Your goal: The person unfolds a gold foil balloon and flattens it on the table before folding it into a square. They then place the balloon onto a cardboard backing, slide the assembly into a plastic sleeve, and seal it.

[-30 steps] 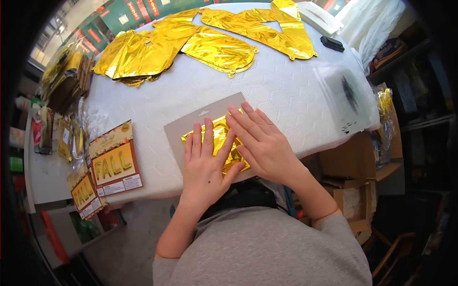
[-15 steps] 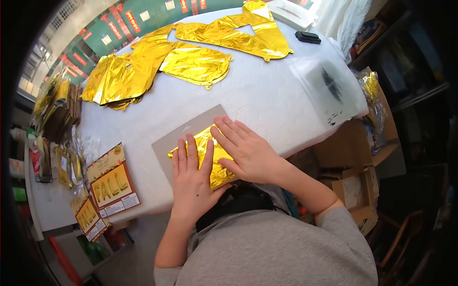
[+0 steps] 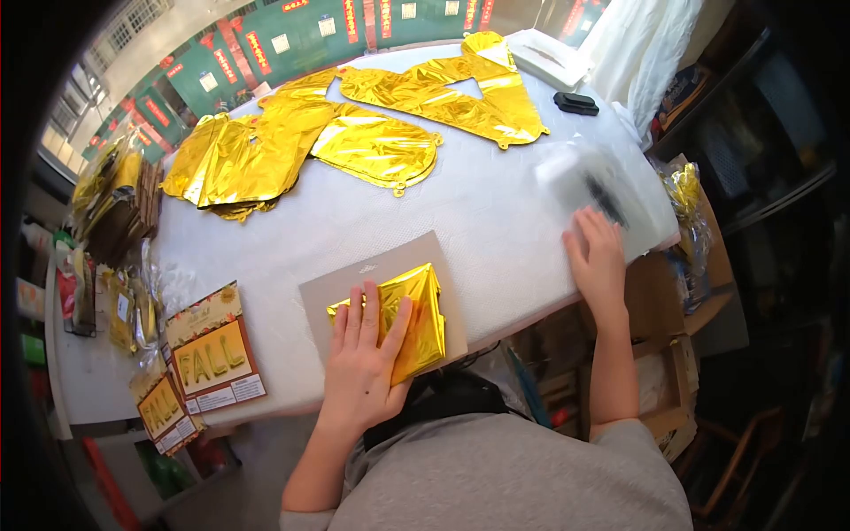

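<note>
My left hand (image 3: 361, 363) lies flat with fingers spread over a folded gold foil balloon (image 3: 423, 301). Beneath the balloon is a grey cardboard card (image 3: 354, 279) with a hanging slot, near the table's front edge. To the right, my right hand (image 3: 597, 261) reaches onto a stack of clear plastic bags (image 3: 651, 212). Its fingers are stretched out, the thumb apart, and the fingertips touch the upper bag, which is blurred and lifted at its left side. A dark patch shows through the bags.
Several flat gold foil balloons (image 3: 372, 146) cover the back of the white table (image 3: 496, 208). A black object (image 3: 575, 103) and a white tray (image 3: 549, 57) sit at the far right. Printed FALL cards (image 3: 212, 350) lie left; cardboard boxes (image 3: 682, 354) stand below right.
My right hand has left the folded balloon and moved right onto the plastic bags, whose upper sheet has shifted. My left hand stays on the balloon.
</note>
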The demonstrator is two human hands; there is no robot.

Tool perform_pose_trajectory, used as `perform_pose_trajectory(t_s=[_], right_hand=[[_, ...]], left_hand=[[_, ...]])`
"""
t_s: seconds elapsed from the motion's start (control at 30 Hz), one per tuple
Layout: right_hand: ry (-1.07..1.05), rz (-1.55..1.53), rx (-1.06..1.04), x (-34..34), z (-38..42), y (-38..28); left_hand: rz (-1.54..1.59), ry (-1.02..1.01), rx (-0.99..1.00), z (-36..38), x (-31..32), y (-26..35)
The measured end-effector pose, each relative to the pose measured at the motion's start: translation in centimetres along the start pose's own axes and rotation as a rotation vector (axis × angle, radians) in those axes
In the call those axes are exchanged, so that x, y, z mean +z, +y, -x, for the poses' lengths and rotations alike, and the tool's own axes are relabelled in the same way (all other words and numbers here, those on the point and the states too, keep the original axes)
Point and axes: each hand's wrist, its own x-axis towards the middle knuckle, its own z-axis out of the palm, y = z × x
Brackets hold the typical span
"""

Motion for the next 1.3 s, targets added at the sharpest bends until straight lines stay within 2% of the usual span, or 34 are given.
perform_pose_trajectory(t_s=[0.07,0.13,0.2,0.23,0.3,0.47,0.53,0.57,0.63,0.77,1.1,1.2,1.27,1.3], right_hand=[[-0.053,-0.103,-0.033,-2.0,1.8,-2.8],[-0.098,-0.203,-0.065,-2.9,3.4,-5.0],[-0.143,-0.454,-0.029,-3.2,4.5,-6.6],[-0.147,-0.457,-0.029,-3.1,4.5,-7.1],[-0.227,-0.644,-0.167,-3.0,4.7,-7.9],[-0.267,-0.625,-0.264,-1.8,3.8,-9.3],[-0.322,-0.644,-0.303,-1.4,2.9,-9.4],[-0.328,-0.647,-0.303,-1.3,2.7,-9.5],[-0.374,-0.704,-0.301,-1.1,2.2,-9.7],[-0.429,-0.725,-0.286,-0.6,1.8,-9.2],[-0.447,-0.755,-0.373,-1.0,1.3,-8.6],[-0.41,-0.733,-0.356,-1.1,1.4,-8.8],[-0.274,-0.583,-0.46,-1.1,1.4,-8.9],[-0.274,-0.583,-0.46,-1.2,1.4,-8.9]], left_hand=[[0.048,-0.008,0.02,0.4,-0.1,0.1],[-0.12,-0.06,0.031,0.6,-0.4,0.6],[-0.083,-0.053,0.034,0.8,-0.4,0.5],[-0.046,-0.046,0.04,0.9,-0.4,0.5],[-0.022,-0.042,0.058,1.0,-0.5,0.4],[0.095,0.018,0.178,1.7,-0.3,-0.3],[0.088,-0.099,0.29,2.2,-0.6,-0.2],[0.089,-0.102,0.285,2.2,-0.6,-0.1],[0.041,-0.196,0.435,1.8,-0.7,0.4],[0.03,-0.259,0.527,0.8,-0.7,0.7],[0.115,-0.367,0.626,-0.7,-0.7,0.8],[0.079,-0.395,0.628,-1.0,-1.1,1.1],[0.089,-0.384,0.626,-1.0,-0.8,1.1],[0.099,-0.374,0.623,-1.0,-0.7,1.1]])
